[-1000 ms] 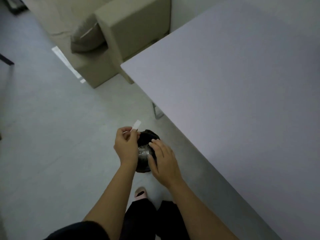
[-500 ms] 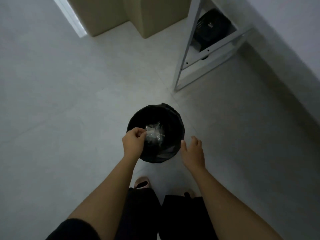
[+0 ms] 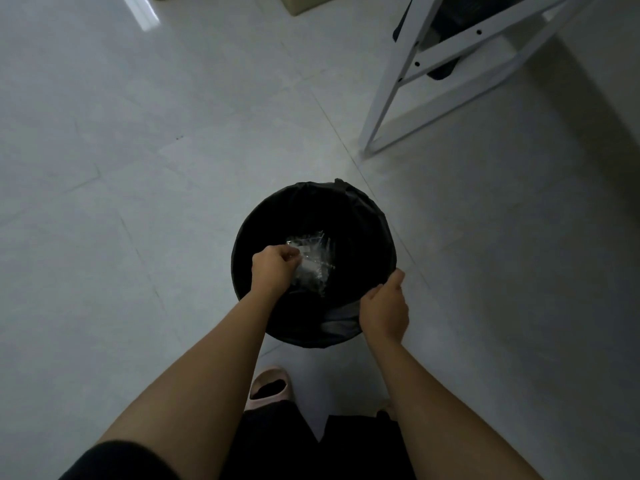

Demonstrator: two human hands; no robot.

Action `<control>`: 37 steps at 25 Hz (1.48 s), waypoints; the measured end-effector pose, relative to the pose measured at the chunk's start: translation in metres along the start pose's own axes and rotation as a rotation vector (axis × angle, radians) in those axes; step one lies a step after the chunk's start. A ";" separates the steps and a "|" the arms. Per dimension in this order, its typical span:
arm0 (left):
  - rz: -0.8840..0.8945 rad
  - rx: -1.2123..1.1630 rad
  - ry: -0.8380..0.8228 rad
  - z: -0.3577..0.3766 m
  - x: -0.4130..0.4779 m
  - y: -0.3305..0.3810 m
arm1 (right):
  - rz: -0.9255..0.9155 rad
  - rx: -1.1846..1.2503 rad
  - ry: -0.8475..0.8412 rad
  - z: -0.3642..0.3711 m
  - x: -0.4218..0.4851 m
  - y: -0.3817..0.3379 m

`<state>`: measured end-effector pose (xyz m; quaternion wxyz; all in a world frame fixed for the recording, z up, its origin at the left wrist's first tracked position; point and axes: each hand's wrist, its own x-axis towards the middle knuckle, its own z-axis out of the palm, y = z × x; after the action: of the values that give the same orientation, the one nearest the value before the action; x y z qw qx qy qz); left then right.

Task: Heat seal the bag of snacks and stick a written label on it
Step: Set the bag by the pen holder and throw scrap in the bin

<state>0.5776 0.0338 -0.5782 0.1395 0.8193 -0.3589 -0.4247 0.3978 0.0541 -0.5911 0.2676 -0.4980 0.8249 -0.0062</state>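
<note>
Head view: the left hand (image 3: 273, 268) is bunched over the bin (image 3: 367, 216), and I cannot tell if it is pinching anything. The right hand (image 3: 384, 306) grips the rim. The clear plastic (image 3: 318, 247) inside looks light and crinkly, best pinched at an edge.

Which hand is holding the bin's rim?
The right hand: its fingers grip the near rim of the black bin; the left hand is curled above the opening.

Black short sleeve (image 3: 117, 459) on left arm; forearms, hands (image 3: 273, 270) bare; black trousers (image 3: 277, 445); pale pink slipper (image 3: 273, 377), dark inside.
</note>
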 end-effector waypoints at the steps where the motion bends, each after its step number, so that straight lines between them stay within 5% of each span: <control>1: -0.006 0.029 0.000 0.001 0.001 -0.001 | -0.004 -0.003 0.009 0.001 0.000 -0.001; 9: 0.014 0.063 0.102 -0.070 -0.067 0.041 | -0.053 -0.147 -0.031 -0.082 -0.043 -0.032; 17: 0.201 -0.185 0.331 -0.232 -0.254 0.207 | -0.395 -0.036 0.107 -0.332 -0.182 -0.161; 21: 0.388 -0.206 0.342 -0.276 -0.334 0.306 | -0.378 0.075 0.290 -0.469 -0.221 -0.176; 30: 1.048 -0.086 -0.029 -0.193 -0.490 0.510 | 0.085 0.213 0.779 -0.678 -0.242 0.008; 37: 1.253 0.063 -0.346 -0.011 -0.618 0.551 | 0.567 0.282 0.986 -0.719 -0.277 0.245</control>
<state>0.0922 0.0816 0.0907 0.2769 0.3781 -0.7984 -0.3780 -0.0248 0.2221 0.0778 -0.0931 -0.1559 0.9441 -0.2752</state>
